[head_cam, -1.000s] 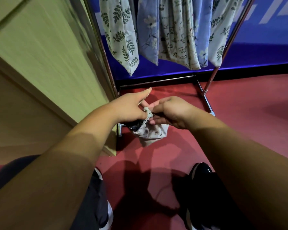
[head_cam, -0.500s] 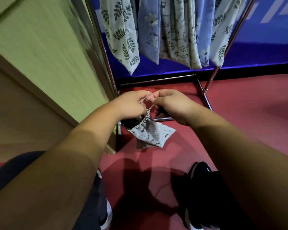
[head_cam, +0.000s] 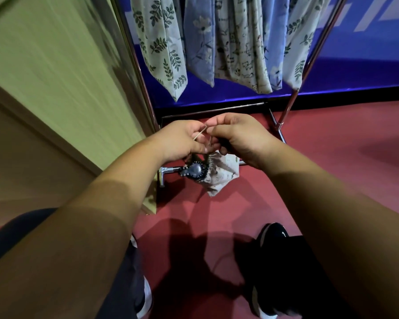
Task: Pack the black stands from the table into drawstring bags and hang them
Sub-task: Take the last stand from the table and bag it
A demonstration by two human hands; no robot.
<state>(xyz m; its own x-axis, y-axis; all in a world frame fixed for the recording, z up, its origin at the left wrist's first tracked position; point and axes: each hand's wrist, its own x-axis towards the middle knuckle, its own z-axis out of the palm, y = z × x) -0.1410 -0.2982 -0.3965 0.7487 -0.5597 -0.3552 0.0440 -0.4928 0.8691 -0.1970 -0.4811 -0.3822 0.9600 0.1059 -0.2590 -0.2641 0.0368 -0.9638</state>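
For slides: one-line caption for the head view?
Before a rack of hung bags, left hand and right hand pinch the drawstring of a printed bag, a black stand showing at its mouth.

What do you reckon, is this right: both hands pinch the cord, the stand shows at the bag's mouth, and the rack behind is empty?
Not quite. The rack is not empty: several printed bags hang on it, as the head view shows. The rest holds: the left hand and right hand pinch the cord, and the stand shows at the bag's mouth.
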